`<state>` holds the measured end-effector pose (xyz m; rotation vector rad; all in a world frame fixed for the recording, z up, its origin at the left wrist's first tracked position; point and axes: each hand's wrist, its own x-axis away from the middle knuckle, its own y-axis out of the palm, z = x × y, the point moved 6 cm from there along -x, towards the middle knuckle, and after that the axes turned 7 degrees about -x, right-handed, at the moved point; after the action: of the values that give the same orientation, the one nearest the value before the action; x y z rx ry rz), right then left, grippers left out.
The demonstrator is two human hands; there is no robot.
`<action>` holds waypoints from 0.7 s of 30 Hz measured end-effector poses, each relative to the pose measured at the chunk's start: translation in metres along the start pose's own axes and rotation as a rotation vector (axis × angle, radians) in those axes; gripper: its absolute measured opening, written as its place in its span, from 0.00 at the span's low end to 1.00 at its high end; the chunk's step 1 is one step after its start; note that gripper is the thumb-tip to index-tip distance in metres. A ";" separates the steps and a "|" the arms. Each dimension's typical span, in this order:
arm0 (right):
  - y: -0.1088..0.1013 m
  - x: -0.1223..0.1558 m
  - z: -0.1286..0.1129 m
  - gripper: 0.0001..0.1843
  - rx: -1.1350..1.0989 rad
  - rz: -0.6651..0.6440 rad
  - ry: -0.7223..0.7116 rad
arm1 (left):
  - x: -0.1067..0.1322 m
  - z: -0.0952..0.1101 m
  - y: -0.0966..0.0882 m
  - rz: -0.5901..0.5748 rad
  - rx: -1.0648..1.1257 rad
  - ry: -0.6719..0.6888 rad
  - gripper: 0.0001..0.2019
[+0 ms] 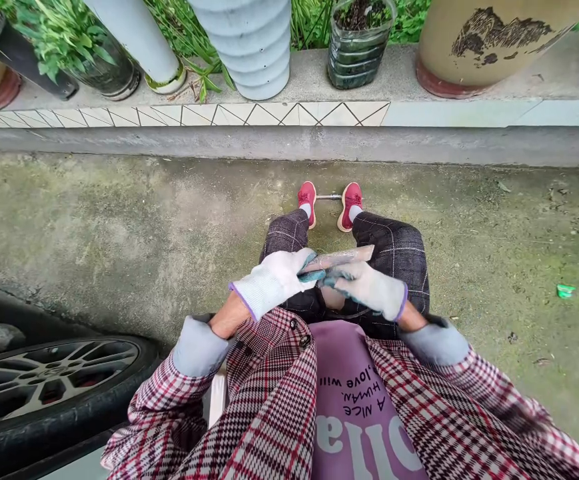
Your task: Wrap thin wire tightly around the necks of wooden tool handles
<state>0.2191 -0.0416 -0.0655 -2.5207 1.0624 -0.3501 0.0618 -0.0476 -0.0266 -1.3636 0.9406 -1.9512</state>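
Observation:
A flat, greyish-brown strip [345,257], perhaps wood, lies slantwise above my lap. My left hand [284,275], in a white work glove with teal fingers, is closed around the strip's left end. Just below the strip is my right hand [366,287], gloved alike, its fingers curled in beside the left fingertips. What those right fingers grip, if anything, is hidden and slightly blurred. Under the hands a pale, pinkish patch [333,298] shows between my thighs; I cannot make out what it is.
A short metal rod [328,197] lies on the concrete between my red shoes. Ahead runs a low tiled ledge [249,115] with several potted plants. To the left is a car wheel [54,380]. A green scrap [566,291] lies at right.

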 end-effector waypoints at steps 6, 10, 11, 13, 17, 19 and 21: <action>0.010 0.031 -0.011 0.15 0.231 -0.016 -0.025 | -0.018 0.005 0.019 -0.116 -0.100 -0.055 0.22; -0.016 0.027 -0.029 0.13 0.348 -0.093 -0.061 | -0.021 0.019 0.026 -0.200 -0.138 0.002 0.23; -0.022 0.025 -0.034 0.13 0.342 -0.112 -0.084 | -0.020 0.020 0.028 -0.206 -0.120 0.032 0.22; -0.032 0.025 -0.042 0.15 0.305 -0.147 -0.146 | -0.017 0.018 0.029 -0.180 -0.059 0.083 0.20; -0.035 0.031 -0.053 0.16 0.332 -0.135 -0.268 | -0.014 0.006 0.028 -0.104 0.019 0.096 0.20; -0.030 0.030 -0.055 0.15 0.419 -0.135 -0.269 | -0.017 0.005 0.031 -0.124 -0.001 0.045 0.22; -0.027 0.025 -0.055 0.13 0.472 -0.169 -0.230 | -0.021 0.010 0.037 -0.183 -0.059 -0.001 0.23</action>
<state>0.2330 -0.0558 -0.0026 -2.1615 0.5958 -0.3056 0.0804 -0.0550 -0.0658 -1.5315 0.9064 -2.0708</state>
